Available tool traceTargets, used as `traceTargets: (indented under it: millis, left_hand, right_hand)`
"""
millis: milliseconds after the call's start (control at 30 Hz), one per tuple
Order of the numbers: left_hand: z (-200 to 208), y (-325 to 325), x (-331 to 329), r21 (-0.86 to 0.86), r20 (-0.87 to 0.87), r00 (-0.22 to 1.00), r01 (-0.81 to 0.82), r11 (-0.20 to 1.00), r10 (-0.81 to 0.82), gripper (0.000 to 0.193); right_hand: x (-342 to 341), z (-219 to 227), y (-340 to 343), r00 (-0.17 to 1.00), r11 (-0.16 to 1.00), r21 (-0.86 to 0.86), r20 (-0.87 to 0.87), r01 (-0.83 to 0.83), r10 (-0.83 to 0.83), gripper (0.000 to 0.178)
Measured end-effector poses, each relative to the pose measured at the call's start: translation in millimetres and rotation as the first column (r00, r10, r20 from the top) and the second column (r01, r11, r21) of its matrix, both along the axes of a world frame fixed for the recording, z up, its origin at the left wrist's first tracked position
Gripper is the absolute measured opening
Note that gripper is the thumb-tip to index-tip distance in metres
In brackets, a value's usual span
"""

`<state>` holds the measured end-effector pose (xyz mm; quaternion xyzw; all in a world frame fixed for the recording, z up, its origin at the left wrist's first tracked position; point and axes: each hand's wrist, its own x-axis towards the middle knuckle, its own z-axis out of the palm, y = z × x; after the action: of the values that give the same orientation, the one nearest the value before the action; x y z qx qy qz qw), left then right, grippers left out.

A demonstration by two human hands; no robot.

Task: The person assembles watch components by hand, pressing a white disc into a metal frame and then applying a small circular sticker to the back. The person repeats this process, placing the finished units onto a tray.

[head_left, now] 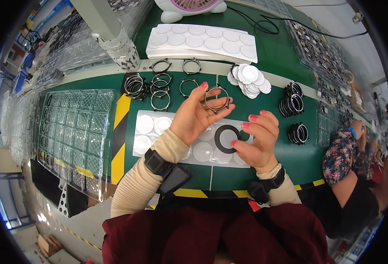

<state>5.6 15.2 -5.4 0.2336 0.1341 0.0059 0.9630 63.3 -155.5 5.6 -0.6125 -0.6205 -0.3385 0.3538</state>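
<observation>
My left hand (193,115) is closed on a thin dark watch-case ring (215,110), held upright between thumb and fingers above the table. To its right, my right hand (261,141) pinches a flat black ring (217,141) by its right edge, with the thumb at its rim. White shows through the black ring's middle; whether that is a clear centre or a disc cannot be told. Beneath both hands lies a backing sheet (140,126) with round white stickers (202,152). More watch-case rings (160,100) stand beyond my left hand.
A stack of sticker sheets (201,42) and a pink-and-white fan (189,6) stand at the back. Loose white discs (249,75) are piled right of centre. Stacked dark rings (292,100) stand at right. A clear compartment tray (77,132) is at left. A co-worker's sleeve (338,158) shows at right.
</observation>
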Motion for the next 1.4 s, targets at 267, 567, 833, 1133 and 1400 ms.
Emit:
traceTargets:
  millis: [267,567,833,1133,1400]
  left_hand:
    - [-6.9,-11.7,-1.5,0.008,-0.027,0.999,0.047,0.999,-0.046,0.031]
    - [-10.2,-15.2,-0.2,-0.003,-0.107,0.981,0.164,0.986,-0.164,0.03]
    - [-11.6,-15.7,0.8,-0.005,-0.119,0.979,0.166,0.986,-0.165,0.03]
    - [-13.6,-13.8,0.8,0.009,-0.124,0.974,0.193,0.981,-0.191,0.029]
    - [-16.3,-14.7,-0.6,-0.022,-0.072,0.974,0.214,0.976,-0.216,0.025]
  right_hand:
    - [1.3,-13.1,14.4,-0.039,0.983,0.177,-0.984,-0.048,0.175,0.008]
    - [-0.9,-7.0,23.1,-0.224,0.993,0.114,-0.969,-0.011,0.109,0.033]
    - [1.6,-15.4,21.9,-0.122,0.999,0.035,-0.992,-0.027,0.032,0.032]
    - [2.3,-17.9,21.0,-0.091,0.998,0.002,-0.996,-0.063,-0.004,0.029]
    - [1.4,-12.1,30.8,-0.116,0.994,-0.098,-0.988,-0.042,-0.102,0.022]
